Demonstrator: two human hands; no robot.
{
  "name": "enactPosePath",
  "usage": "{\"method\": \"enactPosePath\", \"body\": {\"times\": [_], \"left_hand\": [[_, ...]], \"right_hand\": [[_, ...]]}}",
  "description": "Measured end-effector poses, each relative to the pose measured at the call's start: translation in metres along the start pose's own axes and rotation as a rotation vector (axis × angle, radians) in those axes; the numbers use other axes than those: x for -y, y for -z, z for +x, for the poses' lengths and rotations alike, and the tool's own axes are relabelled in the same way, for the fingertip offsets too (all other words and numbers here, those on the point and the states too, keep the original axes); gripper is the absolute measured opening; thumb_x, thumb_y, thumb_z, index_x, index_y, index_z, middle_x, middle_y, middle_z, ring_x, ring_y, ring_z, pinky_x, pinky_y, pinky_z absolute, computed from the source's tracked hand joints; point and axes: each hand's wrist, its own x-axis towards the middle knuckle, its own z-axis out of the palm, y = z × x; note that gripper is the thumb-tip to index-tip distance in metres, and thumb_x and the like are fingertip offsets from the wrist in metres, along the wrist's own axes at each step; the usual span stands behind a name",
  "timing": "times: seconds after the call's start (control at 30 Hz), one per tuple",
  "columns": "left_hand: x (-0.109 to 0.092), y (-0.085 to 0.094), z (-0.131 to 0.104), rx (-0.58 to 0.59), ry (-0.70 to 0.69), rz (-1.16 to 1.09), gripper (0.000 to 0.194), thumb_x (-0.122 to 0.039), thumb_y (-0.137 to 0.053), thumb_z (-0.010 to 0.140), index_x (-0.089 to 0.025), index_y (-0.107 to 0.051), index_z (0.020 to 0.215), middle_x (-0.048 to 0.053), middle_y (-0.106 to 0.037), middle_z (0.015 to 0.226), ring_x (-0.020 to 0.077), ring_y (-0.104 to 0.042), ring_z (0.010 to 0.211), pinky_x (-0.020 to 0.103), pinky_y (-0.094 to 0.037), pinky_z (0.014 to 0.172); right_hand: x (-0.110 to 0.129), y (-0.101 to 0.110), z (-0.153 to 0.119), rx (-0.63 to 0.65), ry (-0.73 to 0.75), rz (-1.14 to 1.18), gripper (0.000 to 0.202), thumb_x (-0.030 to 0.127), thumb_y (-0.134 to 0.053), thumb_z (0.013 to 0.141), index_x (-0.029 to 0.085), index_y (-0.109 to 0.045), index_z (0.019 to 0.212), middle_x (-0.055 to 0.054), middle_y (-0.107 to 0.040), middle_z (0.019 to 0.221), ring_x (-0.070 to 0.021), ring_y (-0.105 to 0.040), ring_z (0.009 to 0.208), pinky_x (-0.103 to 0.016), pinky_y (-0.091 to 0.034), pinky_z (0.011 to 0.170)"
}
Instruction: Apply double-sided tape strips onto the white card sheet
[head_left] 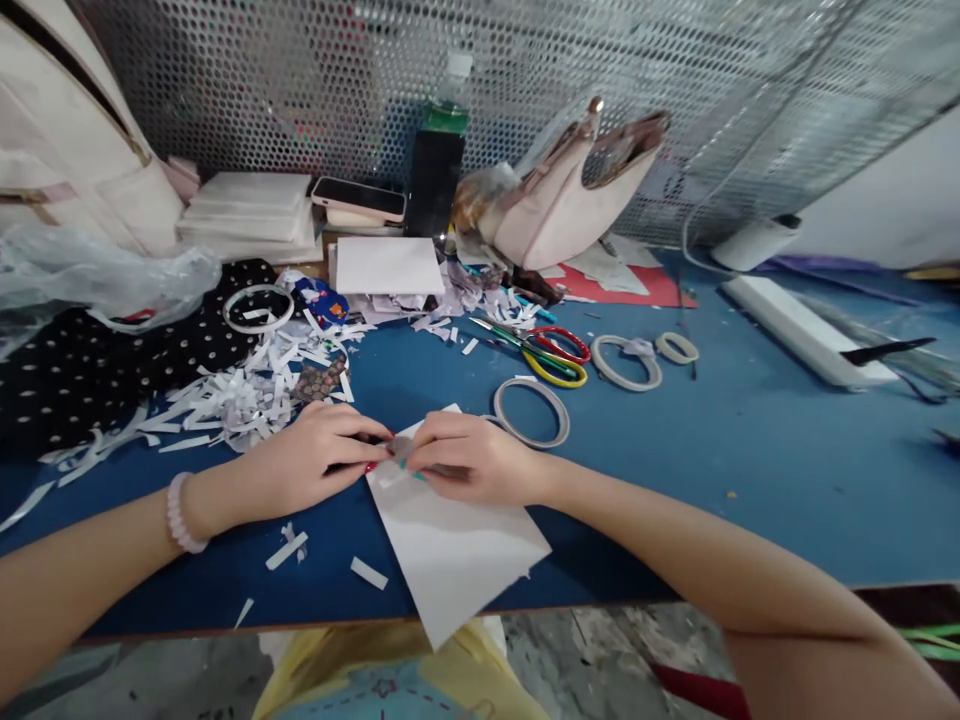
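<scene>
A white sheet of paper (461,560) lies aslant on the blue table, its lower corner jutting over the front edge. At its upper left edge, my left hand (300,455) is closed in a pinch, with a bit of red at the fingertips. Just opposite, the fingers of my right hand (472,455) are also pinched, over the paper, with some teal showing at their tips. What either hand pinches is too small to make out. A roll of tape (564,415) lies right behind my right hand.
Scissors (559,362), another tape roll (656,372) and a small roll (677,348) lie farther back. White paper scraps (232,400) pile up at left beside a dotted black cloth (180,350). Stacked white cards (390,266), a phone (360,197) and a pink bag (555,215) line the back.
</scene>
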Motion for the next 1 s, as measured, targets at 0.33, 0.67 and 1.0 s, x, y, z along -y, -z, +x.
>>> {"method": "enactPosePath", "body": {"times": [0.33,0.67,1.0], "left_hand": [[-0.001,-0.004,-0.004,-0.056,-0.079,0.043,0.03,-0.025,-0.042,0.103,-0.026,-0.069,0.118,0.005,-0.068,0.122,0.0213,-0.059,0.11,0.036,-0.04,0.094],[-0.003,-0.002,0.003,-0.048,-0.098,0.057,0.036,-0.033,-0.036,0.105,-0.026,-0.071,0.111,0.004,-0.069,0.121,0.0211,-0.06,0.108,0.036,-0.04,0.09],[-0.003,0.015,-0.004,-0.022,-0.407,0.357,0.03,-0.015,-0.04,0.102,-0.017,-0.067,0.116,0.008,-0.07,0.121,0.0212,-0.061,0.112,0.034,-0.042,0.09]], "right_hand": [[0.006,-0.001,0.0,0.029,0.021,-0.041,0.018,0.02,-0.052,0.097,0.017,-0.069,0.093,-0.008,-0.071,0.087,-0.0161,-0.064,0.083,-0.029,-0.054,0.076],[0.011,-0.004,-0.003,0.017,0.001,-0.063,0.018,0.014,-0.052,0.096,0.019,-0.07,0.093,-0.007,-0.072,0.087,-0.0165,-0.065,0.084,-0.029,-0.055,0.073],[0.012,-0.006,-0.004,0.009,0.055,-0.163,0.016,0.014,-0.054,0.095,0.013,-0.069,0.09,-0.008,-0.071,0.083,-0.0154,-0.063,0.08,-0.028,-0.052,0.07]]}}
